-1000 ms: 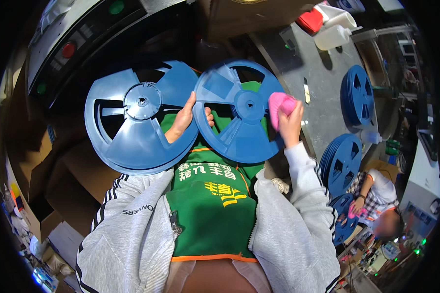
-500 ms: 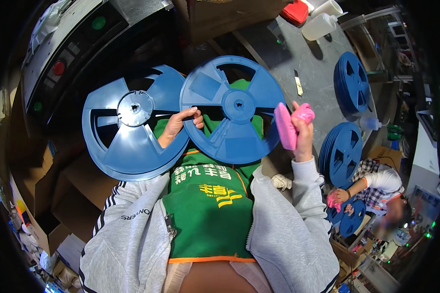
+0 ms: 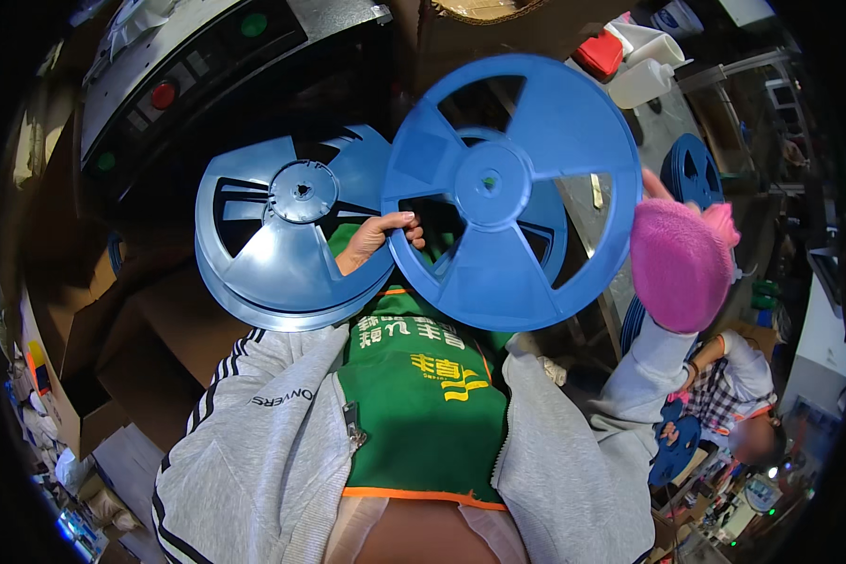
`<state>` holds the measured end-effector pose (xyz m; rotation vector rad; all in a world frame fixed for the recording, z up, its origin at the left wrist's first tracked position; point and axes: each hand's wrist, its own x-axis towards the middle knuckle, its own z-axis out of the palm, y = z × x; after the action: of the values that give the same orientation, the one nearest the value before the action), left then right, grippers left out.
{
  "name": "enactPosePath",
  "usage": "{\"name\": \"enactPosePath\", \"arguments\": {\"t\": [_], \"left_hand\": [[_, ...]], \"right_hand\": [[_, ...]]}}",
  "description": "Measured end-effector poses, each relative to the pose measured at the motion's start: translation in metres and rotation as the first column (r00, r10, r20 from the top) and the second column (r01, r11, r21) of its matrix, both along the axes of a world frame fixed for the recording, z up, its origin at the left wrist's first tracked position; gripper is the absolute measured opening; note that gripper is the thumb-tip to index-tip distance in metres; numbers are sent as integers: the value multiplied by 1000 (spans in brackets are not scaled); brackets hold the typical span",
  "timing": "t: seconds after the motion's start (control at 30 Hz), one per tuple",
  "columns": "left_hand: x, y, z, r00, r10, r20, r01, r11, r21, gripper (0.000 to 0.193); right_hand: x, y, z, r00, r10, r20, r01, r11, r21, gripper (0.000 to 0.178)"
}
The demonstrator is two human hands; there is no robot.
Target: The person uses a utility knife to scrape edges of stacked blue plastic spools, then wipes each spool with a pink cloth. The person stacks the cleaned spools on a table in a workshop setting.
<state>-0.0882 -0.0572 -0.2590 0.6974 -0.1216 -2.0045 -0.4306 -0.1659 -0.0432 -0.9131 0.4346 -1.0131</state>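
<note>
My left hand [image 3: 382,242] is closed with its fingers curled at the left rim of a large blue plastic reel [image 3: 489,258]. This reel stands tilted up in front of my chest, with another blue reel [image 3: 556,224] partly showing behind it. To its left is a glossy blue reel [image 3: 273,268], with further rims under it, next to my left wrist. Raised at the right rim of the large reel, my right hand [image 3: 656,186] holds a fuzzy pink cloth [image 3: 679,268]. The cloth hides most of that hand; only fingertips show above it.
A black machine panel [image 3: 197,75] with red and green buttons is at upper left, above open cardboard boxes [image 3: 141,348]. A white bottle [image 3: 641,85] and a red item [image 3: 600,54] stand at upper right. Stacked blue reels [image 3: 691,174] and a co-worker [image 3: 733,385] are at the right.
The large reel has come up and closer, uncovering another reel behind it. My right hand has moved right with the pink cloth, whose broad face now shows. My left hand keeps its grip.
</note>
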Motion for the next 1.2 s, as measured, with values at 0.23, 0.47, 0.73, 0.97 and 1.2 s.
{"name": "enactPosePath", "arguments": {"t": [0.23,0.47,0.73,0.97,1.2], "left_hand": [[6,8,-1,990,73,-120,-66,996,61,26],[9,4,-10,981,-17,-191,-6,993,-119,46],[1,2,-9,976,-20,-215,21,1000,1,22],[-3,-1,-5,976,-145,-163,153,987,38,11],[-3,-3,-11,953,-166,-254,167,986,-17,9]], "right_hand": [[159,34,40,862,505,34,-505,863,-17,57],[91,-28,-97,820,5,-572,-22,1000,-22,52],[85,60,-184,471,-498,-728,-349,653,-673,46],[10,75,-203,259,-671,-695,-100,697,-710,41],[72,-100,-254,-14,-575,-818,132,810,-571,43]]}}
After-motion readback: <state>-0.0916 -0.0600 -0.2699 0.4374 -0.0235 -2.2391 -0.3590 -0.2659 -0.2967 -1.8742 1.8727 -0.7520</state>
